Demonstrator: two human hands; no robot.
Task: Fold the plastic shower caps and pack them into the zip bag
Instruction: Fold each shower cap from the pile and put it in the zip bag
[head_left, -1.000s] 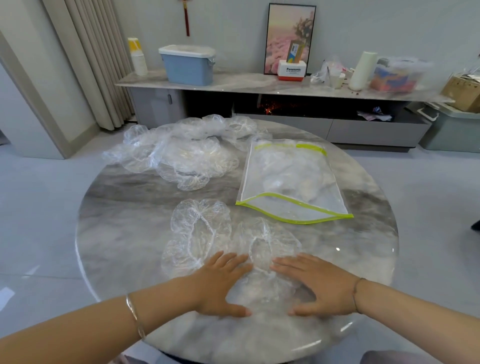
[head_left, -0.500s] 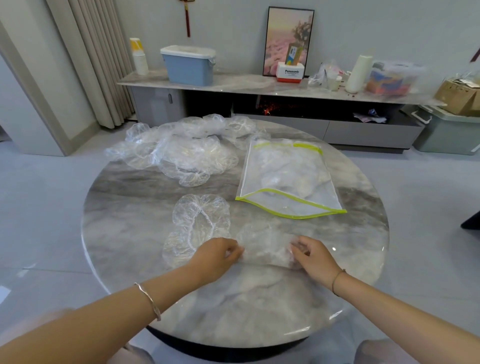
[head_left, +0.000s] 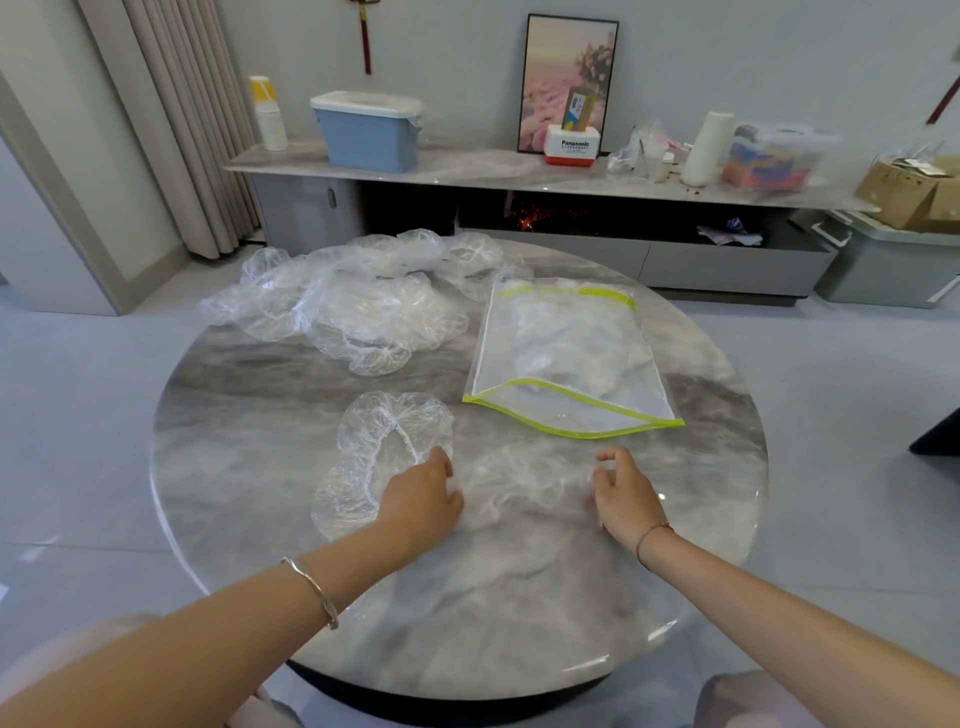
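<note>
A clear shower cap (head_left: 519, 480), folded into a narrow strip, lies on the round marble table (head_left: 260, 441) between my hands. My left hand (head_left: 423, 496) pinches its left end and my right hand (head_left: 621, 491) pinches its right end. A second cap (head_left: 384, 441) lies spread out just left of my left hand. Farther back on the right lies the clear zip bag (head_left: 566, 358) with yellow-green trim, caps inside it. A loose pile of shower caps (head_left: 353, 301) sits at the back left of the table.
Behind the table runs a low marble-topped cabinet (head_left: 467, 171) with a blue lidded box (head_left: 369, 130), a framed picture (head_left: 569, 83), a white roll (head_left: 709, 140) and clutter. Curtains (head_left: 182, 119) hang at the left. A grey bin (head_left: 883, 260) stands on the floor at right.
My hands went from pressing flat on the cap to pinching its two ends. The cap is now folded narrower and sits farther from the front edge.
</note>
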